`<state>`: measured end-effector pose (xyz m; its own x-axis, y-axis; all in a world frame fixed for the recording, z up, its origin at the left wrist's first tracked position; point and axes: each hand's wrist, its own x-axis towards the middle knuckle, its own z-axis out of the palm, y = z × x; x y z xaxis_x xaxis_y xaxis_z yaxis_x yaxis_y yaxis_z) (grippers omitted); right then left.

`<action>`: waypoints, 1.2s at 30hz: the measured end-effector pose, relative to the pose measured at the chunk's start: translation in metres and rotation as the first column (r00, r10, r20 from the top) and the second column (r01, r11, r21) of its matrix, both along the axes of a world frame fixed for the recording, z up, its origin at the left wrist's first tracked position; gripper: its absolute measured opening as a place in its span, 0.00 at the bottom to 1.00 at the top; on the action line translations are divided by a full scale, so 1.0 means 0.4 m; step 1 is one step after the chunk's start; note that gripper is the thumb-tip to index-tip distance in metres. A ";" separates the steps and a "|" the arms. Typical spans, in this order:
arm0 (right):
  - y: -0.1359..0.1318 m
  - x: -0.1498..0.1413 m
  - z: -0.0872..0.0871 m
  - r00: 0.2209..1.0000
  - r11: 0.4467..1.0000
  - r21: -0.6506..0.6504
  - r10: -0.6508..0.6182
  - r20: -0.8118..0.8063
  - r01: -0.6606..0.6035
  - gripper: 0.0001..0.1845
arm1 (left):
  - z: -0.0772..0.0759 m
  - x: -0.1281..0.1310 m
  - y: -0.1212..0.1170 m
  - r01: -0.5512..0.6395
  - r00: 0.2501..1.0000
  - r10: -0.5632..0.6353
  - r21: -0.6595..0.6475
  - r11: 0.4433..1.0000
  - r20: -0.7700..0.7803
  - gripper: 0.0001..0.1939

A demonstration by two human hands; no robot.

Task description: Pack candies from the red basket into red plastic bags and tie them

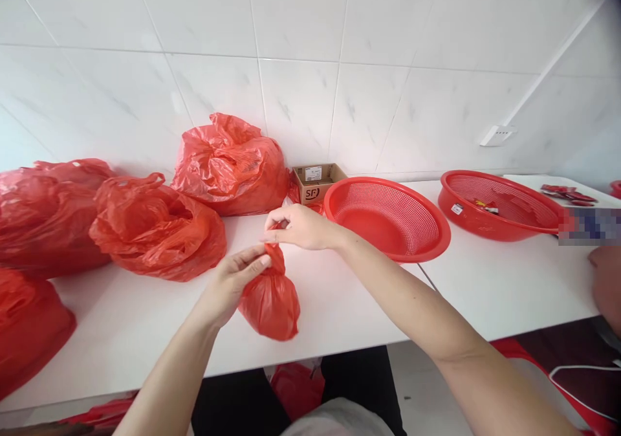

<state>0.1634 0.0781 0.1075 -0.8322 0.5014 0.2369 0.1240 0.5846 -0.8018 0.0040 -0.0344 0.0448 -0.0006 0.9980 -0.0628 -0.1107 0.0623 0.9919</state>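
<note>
A small, bulging red plastic bag (272,303) rests on the white table near its front edge, its neck gathered upward. My left hand (237,274) is closed around the left side of that neck, thumb and fingers pinching the plastic. Just above, my right hand (301,227) pinches the top end of the same bag between thumb and fingers. What fills the bag is hidden by the plastic.
Large stuffed red bags (155,229) crowd the left and back. Behind my right hand stand a cardboard box (317,182) and a red mesh basket (388,219); another red basket (504,204) holds small packets. A person's arm (609,287) shows at the right edge.
</note>
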 end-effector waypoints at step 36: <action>-0.176 0.031 -0.220 0.956 0.971 -0.172 -0.202 -0.212 0.167 0.17 | -0.104 0.016 -0.010 -0.201 0.774 0.470 0.539 0.818 -0.425 0.10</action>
<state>0.1759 0.0078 0.0194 -0.6545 0.6857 0.3183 0.0234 0.4392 -0.8981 0.0102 -0.0385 0.0031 -0.2384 0.8370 0.4925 0.4978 -0.3301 0.8020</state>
